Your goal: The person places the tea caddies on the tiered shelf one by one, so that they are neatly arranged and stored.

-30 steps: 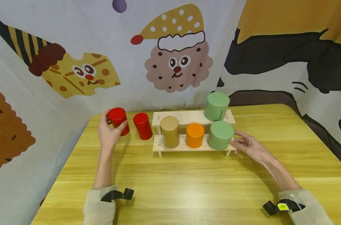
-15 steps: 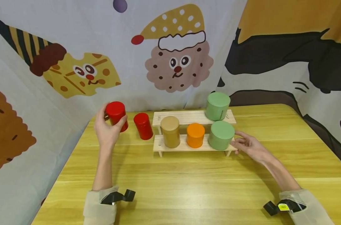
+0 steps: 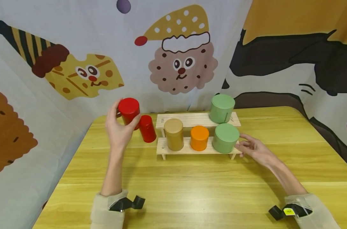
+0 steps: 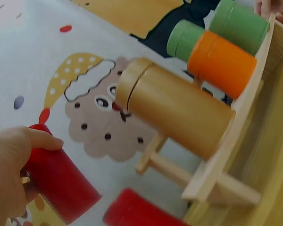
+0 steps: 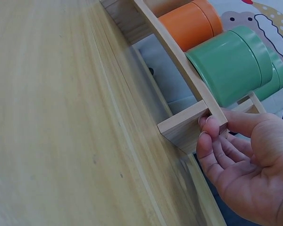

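Observation:
My left hand [image 3: 120, 128] grips a red canister [image 3: 129, 109], raised above the table at the left of the wooden shelf; the left wrist view shows thumb and fingers round the canister [image 4: 61, 183]. A second red canister [image 3: 148, 129] stands on the table just right of it. On the lower tier of the wooden shelf [image 3: 187, 150] are a gold canister [image 3: 174, 135], an orange canister [image 3: 199, 138] and a green canister [image 3: 226, 139]. Another green canister [image 3: 222, 108] is on the upper tier. My right hand [image 5: 247, 160] pinches the lower tier's right end.
The yellow wood-grain table [image 3: 184, 187] extends in front of the shelf and to both sides. Behind its back edge hangs a cartoon-printed cloth [image 3: 127, 73]. The upper tier [image 3: 187, 120] sits behind and above the lower one.
My left hand has lifted the red canister from the table, first drifting slightly left, then right toward the second red canister. The right hand and the shelf have stayed in place.

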Motion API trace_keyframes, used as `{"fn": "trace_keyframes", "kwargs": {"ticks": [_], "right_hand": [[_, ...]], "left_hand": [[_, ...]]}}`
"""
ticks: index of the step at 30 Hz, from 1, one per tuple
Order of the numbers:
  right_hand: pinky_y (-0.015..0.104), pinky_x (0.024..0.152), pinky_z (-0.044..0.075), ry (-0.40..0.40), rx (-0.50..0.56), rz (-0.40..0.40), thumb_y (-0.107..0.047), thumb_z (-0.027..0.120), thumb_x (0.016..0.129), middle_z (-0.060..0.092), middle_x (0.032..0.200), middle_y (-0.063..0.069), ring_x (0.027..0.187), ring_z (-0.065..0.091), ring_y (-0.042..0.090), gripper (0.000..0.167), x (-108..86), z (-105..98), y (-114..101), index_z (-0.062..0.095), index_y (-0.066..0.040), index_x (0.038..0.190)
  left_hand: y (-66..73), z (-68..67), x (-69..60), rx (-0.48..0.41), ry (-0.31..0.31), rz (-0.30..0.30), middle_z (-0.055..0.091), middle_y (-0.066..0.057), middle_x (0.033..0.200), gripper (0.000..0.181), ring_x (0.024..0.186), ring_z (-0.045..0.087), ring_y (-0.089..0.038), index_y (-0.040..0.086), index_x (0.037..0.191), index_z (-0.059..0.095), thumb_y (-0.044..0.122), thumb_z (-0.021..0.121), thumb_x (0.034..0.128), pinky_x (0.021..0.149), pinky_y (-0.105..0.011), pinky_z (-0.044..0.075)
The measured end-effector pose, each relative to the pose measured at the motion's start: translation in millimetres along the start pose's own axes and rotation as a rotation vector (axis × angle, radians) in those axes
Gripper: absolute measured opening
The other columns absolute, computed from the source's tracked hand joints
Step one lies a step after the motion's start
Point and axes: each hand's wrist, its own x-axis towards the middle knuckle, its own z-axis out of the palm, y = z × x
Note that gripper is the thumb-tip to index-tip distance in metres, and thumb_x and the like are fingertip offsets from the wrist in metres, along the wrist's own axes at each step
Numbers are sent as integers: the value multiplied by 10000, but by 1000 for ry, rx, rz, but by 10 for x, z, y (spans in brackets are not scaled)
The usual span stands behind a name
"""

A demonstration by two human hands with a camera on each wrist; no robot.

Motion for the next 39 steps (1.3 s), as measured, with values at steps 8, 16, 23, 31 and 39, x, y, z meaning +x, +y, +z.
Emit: {"fn": "trace_keyframes", "kwargs": {"ticks": [8,16,23,31,39], "right_hand": [[292,780,563,-5,21,-12,-110,557,1044,653,1119,150,789,651,188,649,-2,6,3,203,119,1537],[288,784,561,-6,21,-17,-105,553,1045,657,1098,129,785,651,189,644,5,3,6,202,122,1536],[284,796,548,-6,-5,-14,-121,551,1048,644,1139,219,786,656,200,645,3,3,-2,206,105,1543],[299,782,563,-9,13,-24,-107,548,1047,649,1131,193,782,653,201,635,6,5,-3,211,105,1542],[301,784,569,-7,26,-22,-105,549,1047,647,1122,179,778,647,196,647,1,2,9,197,102,1548]], "left_hand": [[208,193,8,-119,6,85,635,-93,1289,693,1113,578,-228,38,1404,562,97,867,784,932,-410,451],[388,354,-11,-199,-15,80,652,-116,1247,707,1073,586,-245,20,1402,558,65,871,770,931,-403,445],[475,467,-19,-246,-38,112,660,-94,1240,675,1054,593,-218,18,1386,566,87,863,784,915,-401,464],[533,611,3,-268,-87,129,650,-71,1273,679,1077,591,-206,48,1395,563,76,860,785,930,-395,468],[602,774,35,-289,-141,101,651,-67,1262,674,1073,600,-203,54,1392,561,82,857,787,939,-376,476]]}}
